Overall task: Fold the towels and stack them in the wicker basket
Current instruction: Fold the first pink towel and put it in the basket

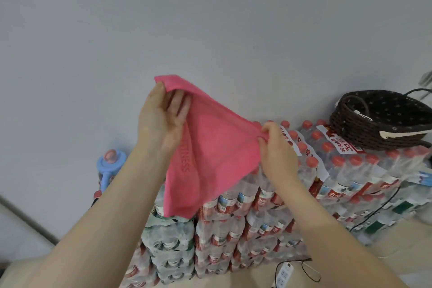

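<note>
You hold a pink towel (210, 147) in mid-air before a pale wall, its top edge stretched on a slant between your two hands. Your left hand (161, 121), the higher one, pinches the upper corner with the thumb on the near face and the fingers spread behind the cloth; your right hand (275, 147), lower and to the right, has its fingers curled tight round the opposite corner. The towel hangs free below that line, tapering to a loose bottom corner over the front edge of the stacked shrink-wrapped packs of red-capped water bottles (257, 206). The dark wicker basket (374, 128) sits on top of those packs at their far right end, beyond and slightly above your right hand, so that hand is clearly the nearer of the two to it. No towel can be seen inside the basket from this angle. The towel looks unfolded as yet, so bringing the left corner across towards the right would be the likely first fold.
</note>
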Motion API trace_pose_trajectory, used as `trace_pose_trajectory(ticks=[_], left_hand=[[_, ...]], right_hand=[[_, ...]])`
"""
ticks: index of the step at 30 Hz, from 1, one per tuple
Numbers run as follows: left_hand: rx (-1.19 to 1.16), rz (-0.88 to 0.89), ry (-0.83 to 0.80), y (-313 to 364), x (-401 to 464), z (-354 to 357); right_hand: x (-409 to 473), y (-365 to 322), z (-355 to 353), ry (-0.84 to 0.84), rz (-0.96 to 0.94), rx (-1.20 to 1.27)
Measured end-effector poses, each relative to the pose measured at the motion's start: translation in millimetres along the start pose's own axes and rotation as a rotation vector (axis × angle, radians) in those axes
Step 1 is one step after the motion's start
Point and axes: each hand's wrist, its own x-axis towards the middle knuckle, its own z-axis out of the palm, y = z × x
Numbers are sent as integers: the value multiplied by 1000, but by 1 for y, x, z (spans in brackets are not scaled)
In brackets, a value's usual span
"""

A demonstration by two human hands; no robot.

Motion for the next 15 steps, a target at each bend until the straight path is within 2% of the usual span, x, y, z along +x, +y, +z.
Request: trace_pose_trajectory(ticks=[2,5,9,12,15], left_hand=[[166,89,134,0,5,-13],[364,172,212,-3,7,-33],[560,198,161,-5,10,-43],[724,181,111,-9,18,-45],[1186,324,101,-16,21,-49]], right_hand=[[5,13,-11,49,88,59],[13,28,-25,114,115,171],[19,39,-37,74,94,397],[25,45,-40,89,135,467],[34,43,-46,91,71,305]])
